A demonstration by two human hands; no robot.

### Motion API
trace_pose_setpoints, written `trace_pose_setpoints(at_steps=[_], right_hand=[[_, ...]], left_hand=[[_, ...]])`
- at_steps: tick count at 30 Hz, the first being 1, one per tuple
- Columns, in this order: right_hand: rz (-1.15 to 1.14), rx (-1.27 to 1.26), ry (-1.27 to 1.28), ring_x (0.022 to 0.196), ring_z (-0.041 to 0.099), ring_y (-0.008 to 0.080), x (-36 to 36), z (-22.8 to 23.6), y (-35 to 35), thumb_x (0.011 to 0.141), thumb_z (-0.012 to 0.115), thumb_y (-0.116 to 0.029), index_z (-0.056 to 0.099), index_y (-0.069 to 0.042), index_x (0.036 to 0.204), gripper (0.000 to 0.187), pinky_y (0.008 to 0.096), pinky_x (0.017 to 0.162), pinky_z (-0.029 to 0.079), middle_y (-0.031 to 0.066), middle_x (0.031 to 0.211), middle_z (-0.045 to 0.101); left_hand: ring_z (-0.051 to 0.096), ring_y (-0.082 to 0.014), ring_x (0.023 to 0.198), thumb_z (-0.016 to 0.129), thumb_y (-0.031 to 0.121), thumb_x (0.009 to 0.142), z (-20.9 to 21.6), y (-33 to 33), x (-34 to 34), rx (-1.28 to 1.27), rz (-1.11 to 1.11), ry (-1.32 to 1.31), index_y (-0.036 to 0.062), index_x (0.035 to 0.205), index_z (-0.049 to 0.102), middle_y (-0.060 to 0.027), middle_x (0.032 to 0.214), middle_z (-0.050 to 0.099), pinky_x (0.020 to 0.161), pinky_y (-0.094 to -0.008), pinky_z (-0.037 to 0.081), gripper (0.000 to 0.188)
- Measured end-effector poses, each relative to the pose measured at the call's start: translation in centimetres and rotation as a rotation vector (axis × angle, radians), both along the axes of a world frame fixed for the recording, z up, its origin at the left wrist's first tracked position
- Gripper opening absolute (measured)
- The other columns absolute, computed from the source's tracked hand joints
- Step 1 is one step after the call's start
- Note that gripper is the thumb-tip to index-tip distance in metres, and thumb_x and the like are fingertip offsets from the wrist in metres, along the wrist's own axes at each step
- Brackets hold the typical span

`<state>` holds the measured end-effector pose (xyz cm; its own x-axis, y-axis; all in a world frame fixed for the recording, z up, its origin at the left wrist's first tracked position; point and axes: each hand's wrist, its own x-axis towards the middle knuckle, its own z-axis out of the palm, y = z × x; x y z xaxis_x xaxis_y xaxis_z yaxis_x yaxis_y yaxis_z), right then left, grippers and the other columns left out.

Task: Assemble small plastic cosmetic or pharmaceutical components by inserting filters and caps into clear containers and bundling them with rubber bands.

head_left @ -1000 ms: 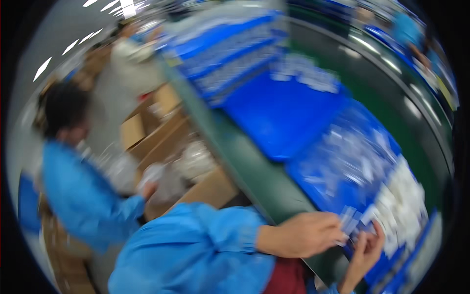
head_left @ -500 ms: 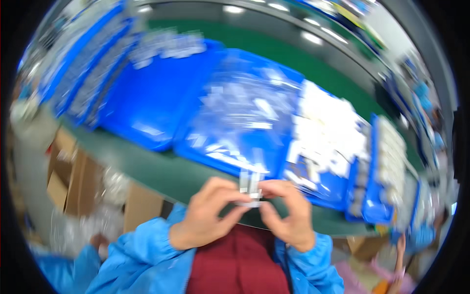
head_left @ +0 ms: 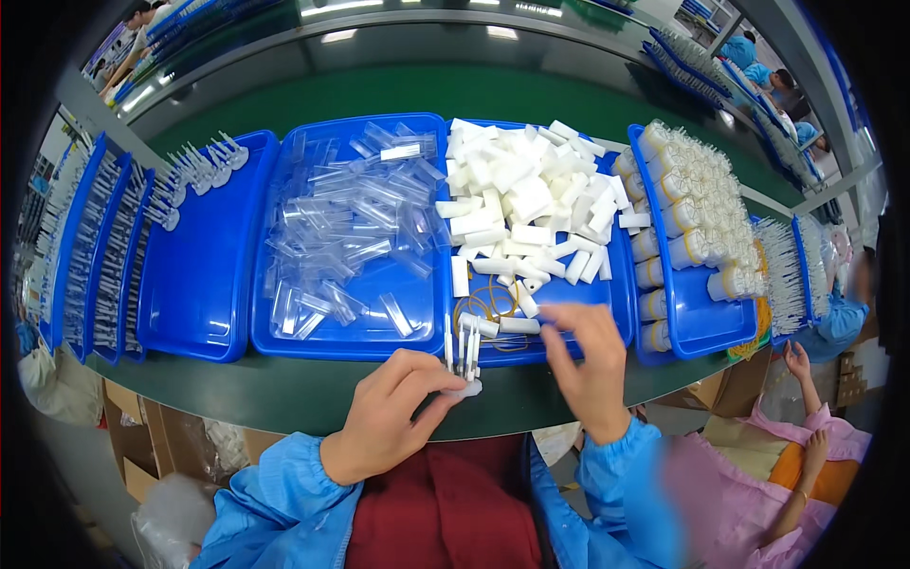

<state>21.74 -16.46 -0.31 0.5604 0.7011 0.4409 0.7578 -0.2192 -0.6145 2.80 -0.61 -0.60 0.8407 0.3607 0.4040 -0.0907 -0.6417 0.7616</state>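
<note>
Left hand (head_left: 403,410) pinches pronged white piece (head_left: 472,355) by its base; right hand (head_left: 590,365) hangs spread near white blocks (head_left: 526,196) — likely pickup step — taking one calls for a light pinch.

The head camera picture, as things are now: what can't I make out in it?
- Head view: part of the white pronged piece, hidden by the left hand.
- Head view: whether the right hand touches any white blocks; its fingers overlap them.
- Head view: the number of blocks, since the upper ones hide others.
- Head view: individual small parts at far left, too small and crowded.
</note>
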Motion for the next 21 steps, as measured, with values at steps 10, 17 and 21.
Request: trace_pose_setpoints(at_steps=[10, 17, 21], right_hand=[[-0.075, 0.048, 0.021, 0.093, 0.062, 0.0238, 1.2, -1.3, 2.0, 0.081, 0.075, -0.001, 0.067, -0.004, 0.105, 0.025, 0.0350, 0.079, 0.048, 0.0103, 0.105, 0.069], [-0.017, 0.314, 1.056, 0.068, 0.060, 0.0096, -1.7, 1.3, 3.4, 0.097, 0.065, -0.010, 0.058, -0.001, 0.124, 0.030, 0.0234, 0.059, 0.048, 0.0068, 0.085, 0.067], [-0.013, 0.355, 1.237, 0.063, 0.059, 0.0093, -2.5, 1.5, 3.6, 0.099, 0.065, -0.013, 0.061, 0.000, 0.114, 0.021, 0.0227, 0.055, 0.046, 0.0048, 0.079, 0.066]], left_hand=[[0.066, -0.0239, 0.084, 0.081, -0.005, 0.075, 0.4, 2.2, -1.2, 0.057, 0.167, -0.019, 0.0071, 0.101, 0.069, -0.0094, 0.097, 0.063, 0.068, -0.0330, 0.055, 0.031], [0.065, -0.0227, 0.079, 0.080, -0.002, 0.077, 0.8, 1.9, -1.5, 0.040, 0.101, -0.059, 0.0088, 0.102, 0.071, -0.0073, 0.096, 0.062, 0.064, -0.0331, 0.054, 0.029], [0.064, -0.0228, 0.076, 0.078, 0.005, 0.080, 1.1, 0.9, -0.7, 0.052, -0.145, -0.005, 0.0108, 0.104, 0.072, -0.0052, 0.093, 0.062, 0.063, -0.0332, 0.053, 0.026]])
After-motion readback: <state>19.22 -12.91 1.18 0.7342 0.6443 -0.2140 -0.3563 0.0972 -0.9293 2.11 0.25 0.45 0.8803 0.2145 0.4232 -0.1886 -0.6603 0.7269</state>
